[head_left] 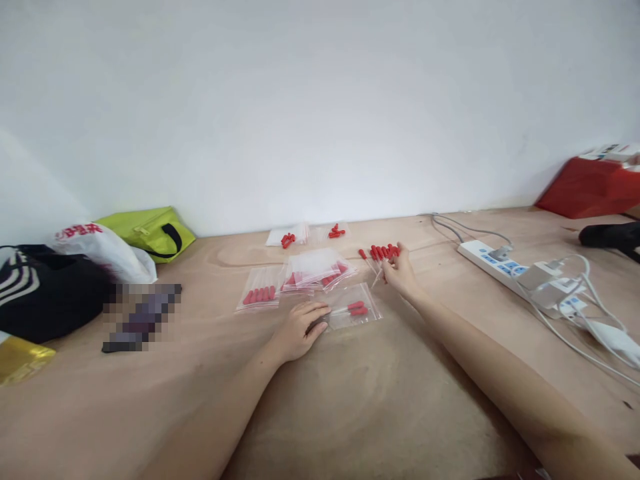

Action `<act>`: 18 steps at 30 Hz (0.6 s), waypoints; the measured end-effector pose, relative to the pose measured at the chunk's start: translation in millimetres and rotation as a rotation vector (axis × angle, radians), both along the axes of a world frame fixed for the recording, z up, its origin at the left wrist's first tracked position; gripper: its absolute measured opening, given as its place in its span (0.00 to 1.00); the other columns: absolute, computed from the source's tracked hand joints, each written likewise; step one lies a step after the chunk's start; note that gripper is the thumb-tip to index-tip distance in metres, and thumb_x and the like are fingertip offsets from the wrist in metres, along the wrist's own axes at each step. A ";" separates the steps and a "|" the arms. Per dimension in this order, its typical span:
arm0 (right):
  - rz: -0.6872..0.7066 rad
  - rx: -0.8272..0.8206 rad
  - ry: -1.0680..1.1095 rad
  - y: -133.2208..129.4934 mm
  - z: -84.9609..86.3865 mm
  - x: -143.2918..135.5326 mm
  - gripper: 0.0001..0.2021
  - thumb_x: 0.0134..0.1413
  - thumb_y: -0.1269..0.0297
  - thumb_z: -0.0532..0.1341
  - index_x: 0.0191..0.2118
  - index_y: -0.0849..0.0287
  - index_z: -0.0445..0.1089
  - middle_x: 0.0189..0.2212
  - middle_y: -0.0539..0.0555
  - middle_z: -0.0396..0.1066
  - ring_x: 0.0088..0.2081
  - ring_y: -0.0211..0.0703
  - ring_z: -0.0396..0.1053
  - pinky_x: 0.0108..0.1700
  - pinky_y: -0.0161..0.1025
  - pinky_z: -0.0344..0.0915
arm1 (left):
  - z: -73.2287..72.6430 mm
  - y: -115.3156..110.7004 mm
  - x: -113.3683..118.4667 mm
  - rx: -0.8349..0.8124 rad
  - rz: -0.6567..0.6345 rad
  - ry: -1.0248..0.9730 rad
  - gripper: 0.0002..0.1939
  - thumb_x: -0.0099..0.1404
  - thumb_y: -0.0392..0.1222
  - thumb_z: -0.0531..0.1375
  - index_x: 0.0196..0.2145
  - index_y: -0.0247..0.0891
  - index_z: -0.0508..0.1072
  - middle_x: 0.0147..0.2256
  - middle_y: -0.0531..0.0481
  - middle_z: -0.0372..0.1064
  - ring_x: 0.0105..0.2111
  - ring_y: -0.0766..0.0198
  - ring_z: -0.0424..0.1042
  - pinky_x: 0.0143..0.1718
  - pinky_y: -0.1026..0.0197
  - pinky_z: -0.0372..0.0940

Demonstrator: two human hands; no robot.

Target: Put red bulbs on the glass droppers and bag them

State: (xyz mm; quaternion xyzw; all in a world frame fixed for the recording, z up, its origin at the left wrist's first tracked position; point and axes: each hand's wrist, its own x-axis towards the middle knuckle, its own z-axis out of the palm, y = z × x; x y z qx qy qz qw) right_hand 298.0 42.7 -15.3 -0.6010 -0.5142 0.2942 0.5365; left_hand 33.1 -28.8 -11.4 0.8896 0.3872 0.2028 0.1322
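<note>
A clear zip bag [370, 319] with two red-bulbed droppers [358, 311] in it lies flat before me. At its left edge my left hand [303, 330] holds it down, fingers curved over it and thumb a little apart. To the upper right, loose red-bulbed droppers [383, 252] lie side by side with their thin clear stems towards me. My right hand [400, 272] is closed at the right end of that row, fingers on a dropper; its fingertips are partly hidden. Left of the loose droppers are overlapping zip bags [316, 263] and a filled bag [259, 295] with several droppers.
Two more bags with red pieces [289, 240] [337, 231] lie by the wall. A white power strip [493, 265] with chargers and cables is at right, near a red bag [590, 187]. At left are a lime-green bag [150, 227], a white plastic bag [127, 257] and a black cap [60, 293].
</note>
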 end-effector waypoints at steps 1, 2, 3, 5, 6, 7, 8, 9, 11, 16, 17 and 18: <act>-0.004 -0.005 0.070 -5.8 -5.7 3.7 0.33 0.46 0.67 0.54 0.57 0.60 0.38 0.24 0.45 0.59 0.20 0.36 0.63 0.22 0.35 0.63 | -0.3 0.1 0.0 0.000 0.001 0.000 0.15 0.64 0.40 0.51 0.48 0.41 0.67 0.50 0.47 0.64 0.51 0.58 0.62 0.52 0.50 0.56; -0.008 -0.008 0.132 -11.1 -10.6 5.2 0.32 0.45 0.68 0.55 0.56 0.58 0.39 0.22 0.44 0.58 0.18 0.35 0.61 0.20 0.34 0.62 | -0.5 0.1 0.0 -0.001 0.004 0.002 0.15 0.64 0.40 0.51 0.48 0.41 0.67 0.50 0.47 0.64 0.51 0.58 0.62 0.53 0.50 0.56; -0.011 -0.013 0.178 -15.7 -14.4 4.6 0.31 0.43 0.68 0.55 0.55 0.57 0.41 0.21 0.42 0.56 0.16 0.34 0.60 0.18 0.33 0.61 | -0.5 0.0 0.0 -0.003 0.007 0.004 0.15 0.64 0.40 0.51 0.48 0.41 0.67 0.50 0.48 0.64 0.51 0.58 0.61 0.53 0.50 0.56; -0.020 -0.011 0.279 -23.0 -18.3 -1.4 0.28 0.42 0.69 0.56 0.51 0.55 0.45 0.20 0.41 0.56 0.16 0.33 0.60 0.17 0.32 0.61 | -0.2 -0.3 -0.1 -0.009 0.013 0.013 0.15 0.64 0.41 0.50 0.48 0.41 0.66 0.50 0.48 0.64 0.51 0.59 0.61 0.53 0.51 0.55; -0.030 -0.007 0.334 -26.1 -18.8 -5.9 0.26 0.41 0.68 0.56 0.48 0.55 0.46 0.19 0.40 0.57 0.16 0.34 0.61 0.18 0.32 0.62 | -0.1 -0.6 -0.2 -0.013 0.014 0.018 0.15 0.64 0.41 0.50 0.48 0.41 0.66 0.50 0.48 0.64 0.51 0.59 0.61 0.53 0.51 0.55; -0.035 -0.003 0.391 -29.1 -18.7 -10.7 0.24 0.41 0.68 0.56 0.46 0.54 0.47 0.19 0.40 0.58 0.17 0.34 0.62 0.19 0.33 0.63 | 0.0 -0.7 -0.3 -0.017 0.017 0.023 0.16 0.64 0.41 0.50 0.49 0.40 0.66 0.50 0.47 0.64 0.51 0.59 0.61 0.53 0.51 0.55; -0.035 0.002 0.448 -32.1 -18.3 -15.5 0.22 0.41 0.67 0.57 0.43 0.53 0.47 0.19 0.40 0.59 0.18 0.35 0.63 0.20 0.33 0.65 | 0.1 -0.9 -0.5 -0.020 0.021 0.027 0.16 0.64 0.41 0.50 0.50 0.40 0.65 0.51 0.47 0.63 0.52 0.59 0.60 0.54 0.51 0.55; -0.029 0.009 0.503 -35.2 -18.0 -19.7 0.20 0.42 0.66 0.57 0.41 0.53 0.48 0.19 0.41 0.60 0.19 0.36 0.64 0.22 0.34 0.66 | 0.1 -1.1 -0.6 -0.025 0.026 0.030 0.18 0.64 0.41 0.50 0.51 0.40 0.63 0.51 0.47 0.63 0.52 0.59 0.60 0.54 0.51 0.54; 0.013 0.012 0.583 -42.0 -17.8 -26.0 0.17 0.43 0.62 0.57 0.37 0.53 0.48 0.20 0.42 0.63 0.21 0.36 0.66 0.25 0.36 0.67 | 0.5 -1.3 -0.9 -0.035 0.036 0.032 0.21 0.64 0.42 0.50 0.54 0.41 0.59 0.52 0.48 0.61 0.53 0.59 0.59 0.55 0.51 0.53; 0.194 -0.055 0.545 -55.4 -17.6 -26.6 0.16 0.38 0.57 0.62 0.33 0.55 0.56 0.23 0.45 0.67 0.24 0.35 0.67 0.28 0.36 0.66 | 2.0 -1.7 -0.9 -0.057 0.031 0.037 0.23 0.64 0.42 0.50 0.57 0.43 0.54 0.55 0.50 0.58 0.55 0.59 0.56 0.57 0.51 0.49; 0.241 -0.081 0.491 -56.2 -17.4 -25.0 0.16 0.36 0.58 0.63 0.31 0.57 0.58 0.23 0.46 0.67 0.24 0.36 0.67 0.28 0.35 0.65 | 2.1 -1.7 -0.8 -0.062 0.028 0.038 0.23 0.64 0.42 0.50 0.57 0.43 0.54 0.55 0.50 0.58 0.55 0.59 0.56 0.57 0.51 0.49; 0.295 -0.111 0.429 -56.3 -17.2 -23.4 0.15 0.35 0.58 0.64 0.30 0.58 0.61 0.24 0.47 0.68 0.25 0.36 0.67 0.28 0.35 0.65 | 2.1 -1.7 -0.8 -0.068 0.028 0.039 0.23 0.64 0.42 0.50 0.57 0.43 0.55 0.55 0.50 0.58 0.55 0.59 0.56 0.57 0.51 0.49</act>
